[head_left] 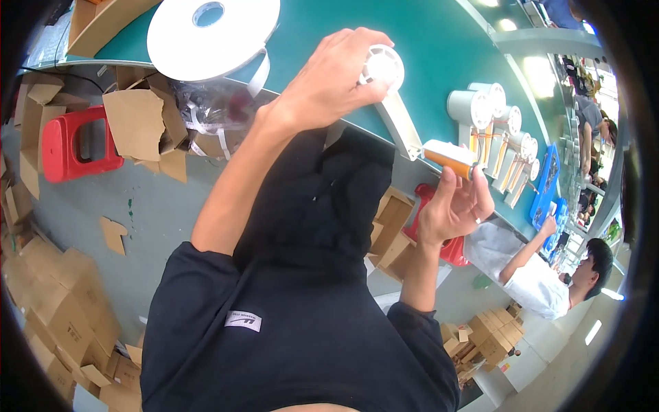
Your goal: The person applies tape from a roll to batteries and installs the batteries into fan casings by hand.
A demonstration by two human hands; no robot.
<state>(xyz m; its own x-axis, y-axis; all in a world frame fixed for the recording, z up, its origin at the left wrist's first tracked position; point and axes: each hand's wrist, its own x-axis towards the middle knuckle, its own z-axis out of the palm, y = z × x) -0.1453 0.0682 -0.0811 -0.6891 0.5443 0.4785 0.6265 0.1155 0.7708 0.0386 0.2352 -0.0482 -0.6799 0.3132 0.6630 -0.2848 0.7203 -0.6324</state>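
Note:
My left hand [336, 75] grips the round, spoked head of a white plastic housing [399, 129], whose long hollow handle slants down to the right. At the handle's lower end, my right hand [458, 206] pinches an orange cylinder [447, 163] between thumb and fingers. A white piece [449, 149] lies along the cylinder's upper side; whether the two are joined I cannot tell. The cylinder's left end is close to the handle's tip. To the right, several similar white units [473, 108] with round heads and orange parts stand in a row on the green table [329, 20].
A large white reel [233, 41] of strip lies at the table's left, by a cardboard box [110, 27]. Blue trays [546, 185] line the right side, where a co-worker [542, 281] sits. Below are a red stool [82, 144] and stacked cartons [62, 302].

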